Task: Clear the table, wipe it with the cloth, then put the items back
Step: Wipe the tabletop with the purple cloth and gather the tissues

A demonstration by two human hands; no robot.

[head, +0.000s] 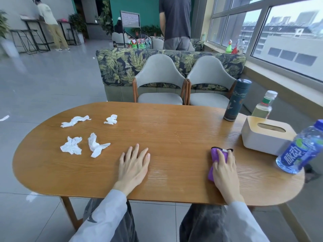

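Note:
My left hand (133, 163) lies flat on the wooden oval table (174, 123), fingers spread, holding nothing. My right hand (225, 170) presses on a folded purple cloth (214, 154) near the front right of the table. Several crumpled white tissues (71, 145) lie scattered on the left half. At the right end stand a dark patterned flask (236, 100), a clear bottle with a white cap (264, 106), a white tissue box with a wooden lid (267, 135) and a tilted-looking blue drink bottle (298, 149).
Two grey chairs (160, 84) face me across the table, a leaf-print sofa (122, 65) behind them. A window sill (279, 67) runs along the right. One person stands behind the sofa, another at a far counter on the left. Tiled floor surrounds the table.

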